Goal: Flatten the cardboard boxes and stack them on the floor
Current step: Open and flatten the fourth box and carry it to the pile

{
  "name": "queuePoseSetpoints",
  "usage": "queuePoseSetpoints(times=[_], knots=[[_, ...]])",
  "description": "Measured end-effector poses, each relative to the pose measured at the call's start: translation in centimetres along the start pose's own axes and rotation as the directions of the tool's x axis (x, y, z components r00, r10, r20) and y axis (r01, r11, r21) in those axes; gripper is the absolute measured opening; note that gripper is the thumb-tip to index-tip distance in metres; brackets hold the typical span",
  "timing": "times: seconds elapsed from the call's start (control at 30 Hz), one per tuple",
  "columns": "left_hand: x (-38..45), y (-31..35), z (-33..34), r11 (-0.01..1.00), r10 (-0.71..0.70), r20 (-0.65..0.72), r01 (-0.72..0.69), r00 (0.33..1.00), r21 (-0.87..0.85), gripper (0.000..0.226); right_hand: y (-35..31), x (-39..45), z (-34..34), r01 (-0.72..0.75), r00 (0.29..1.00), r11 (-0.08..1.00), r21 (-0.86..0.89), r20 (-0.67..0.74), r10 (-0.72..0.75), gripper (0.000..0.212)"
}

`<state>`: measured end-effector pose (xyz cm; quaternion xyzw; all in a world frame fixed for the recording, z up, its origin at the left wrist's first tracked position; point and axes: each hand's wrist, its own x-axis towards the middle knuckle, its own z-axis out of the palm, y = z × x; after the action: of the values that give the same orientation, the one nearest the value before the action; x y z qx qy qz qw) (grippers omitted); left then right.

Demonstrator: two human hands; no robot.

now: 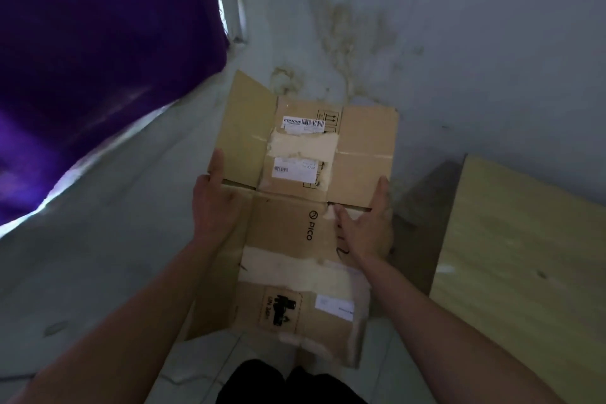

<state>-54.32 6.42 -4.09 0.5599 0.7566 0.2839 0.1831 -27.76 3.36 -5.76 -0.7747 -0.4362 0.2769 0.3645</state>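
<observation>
step: I'm holding the flattened cardboard box by its sides
hands: left hand and right hand are both gripping its edges
next: I'm guessing lowering it onto the floor stack

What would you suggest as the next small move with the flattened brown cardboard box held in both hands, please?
Probably lower the flattened brown cardboard box onto the floor. It already looks flat, flaps spread, with the left hand and right hand gripping its opposite edges. Whether it is already resting on anything cannot be told.
</observation>
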Motion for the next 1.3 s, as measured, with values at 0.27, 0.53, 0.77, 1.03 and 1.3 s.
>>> queuePoseSetpoints(times=[0.27, 0.53, 0.77, 1.03, 1.3], knots=[[6.6, -4.5, 6.7, 0.999, -0.001, 0.119, -0.005, 0.993, 0.048, 0.095, 1.8, 2.9, 6.8, -0.147, 0.986, 0.982, -0.116, -0.100, 0.135, 0.103], [12.4, -12.6, 23.8, 0.991, 0.136, 0.239, -0.136, 0.962, -0.015, 0.093, 15.6, 8.8, 18.0, -0.357, 0.924, 0.925, -0.126, -0.191, 0.331, 0.107], [17.3, -22.1, 43.1, 0.994, 0.081, 0.455, -0.106, 0.887, 0.029, 0.093, 32.0, 16.0, 27.9, -0.462, 0.885, 0.876, -0.136, -0.133, 0.446, 0.114], [24.3, -27.4, 60.9, 0.972, 0.148, 0.518, -0.221, 0.842, 0.082, 0.087, 45.7, 27.6, 36.9, -0.480, 0.877, 0.861, -0.167, -0.125, 0.464, 0.116], [29.9, -29.7, 72.4, 0.972, 0.183, 0.607, -0.236, 0.774, 0.008, 0.077, 55.5, 37.6, 43.0, -0.347, 0.937, 0.916, -0.199, -0.117, 0.330, 0.091]])
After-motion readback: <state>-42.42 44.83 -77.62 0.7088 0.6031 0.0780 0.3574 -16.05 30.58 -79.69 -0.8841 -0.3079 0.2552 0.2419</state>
